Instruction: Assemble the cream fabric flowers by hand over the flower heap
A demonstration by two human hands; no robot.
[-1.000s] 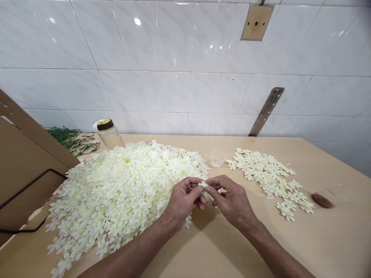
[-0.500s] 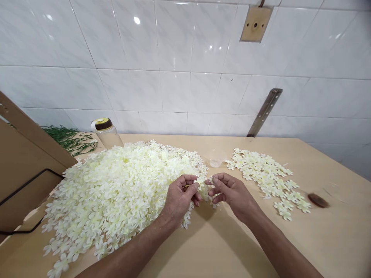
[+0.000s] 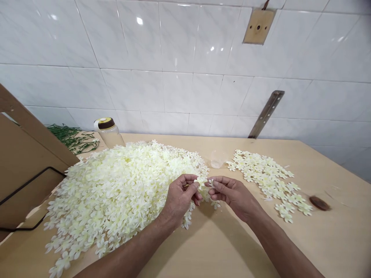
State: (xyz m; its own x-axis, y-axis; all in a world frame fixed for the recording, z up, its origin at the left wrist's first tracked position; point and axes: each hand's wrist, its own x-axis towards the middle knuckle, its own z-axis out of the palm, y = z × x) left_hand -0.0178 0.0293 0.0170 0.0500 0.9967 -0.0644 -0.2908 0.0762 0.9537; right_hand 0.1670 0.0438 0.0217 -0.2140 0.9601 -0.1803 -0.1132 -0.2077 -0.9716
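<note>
My left hand (image 3: 179,200) is closed, its thumb and forefinger pinching a cream-white artificial flower (image 3: 201,182). Just to the right, my right hand (image 3: 233,194) is also closed and grips a small white petal piece (image 3: 211,182) between thumb and fingertips. The fingertips of the two hands are a short gap apart, over the right edge of a big heap of the same flowers (image 3: 124,185). A few blossoms lie under and behind the hands, partly hidden by them.
A loose spread of flowers (image 3: 263,173) lies on the table (image 3: 324,239) at right, near a dark brown oval object (image 3: 319,203). A small clear cup (image 3: 216,160) stands behind my hands. At left are a bottle (image 3: 109,133), green stems (image 3: 68,137) and a cardboard panel (image 3: 37,143).
The fingers of my right hand have drawn closer together, and the small white piece now shows at their tips. My left hand keeps its pinch. The whole view has shifted slightly.
</note>
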